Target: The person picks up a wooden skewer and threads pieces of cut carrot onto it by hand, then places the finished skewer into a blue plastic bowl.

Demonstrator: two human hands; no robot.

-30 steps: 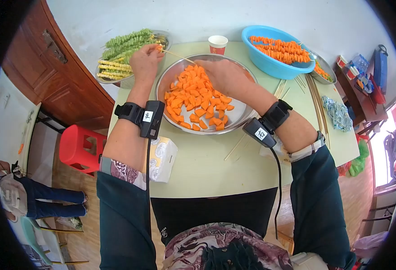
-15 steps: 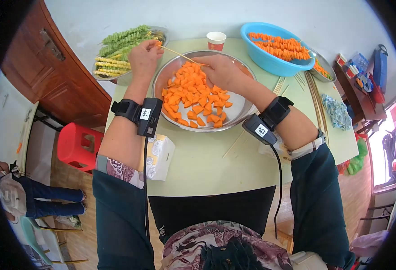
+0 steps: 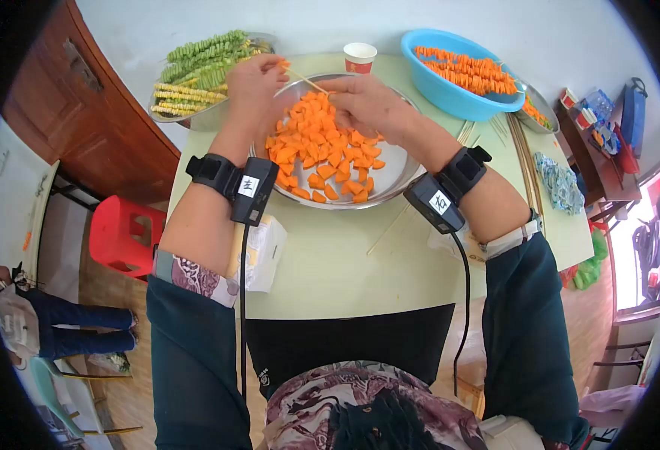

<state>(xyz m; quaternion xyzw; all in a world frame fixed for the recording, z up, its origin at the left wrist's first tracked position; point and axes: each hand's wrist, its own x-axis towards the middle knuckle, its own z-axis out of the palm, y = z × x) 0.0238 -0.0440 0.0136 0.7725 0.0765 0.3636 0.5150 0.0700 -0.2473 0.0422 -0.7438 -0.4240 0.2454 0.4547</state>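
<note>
While your left hand (image 3: pixel 257 79) pinches a small, bright-orange vegetable piece (image 3: pixel 284 65) between close-set fingertips, your right hand (image 3: pixel 367 109) grips the other end of a thin, pale wooden stick (image 3: pixel 306 80), thumb and forefinger narrow around it. Your right hand's lower fingers are partly hidden, so I cannot tell whether they hold anything more. The stick slants over the far side of a wide, round, shiny metal bowl (image 3: pixel 396 171), where loose orange chunks (image 3: pixel 321 142) lie heaped towards the left. Whether the tip is already inside the piece is too small to see.

To do this well, I would line the stick up with the middle of the piece and push straight along its length, since a sideways press could split the chunk or bend the wood. Grip the piece by its sides, with your left fingertips clear of the point's exit. A right-hand grip nearer the piece would probably steady the push, and working over the bowl lets it catch anything dropped.
</note>
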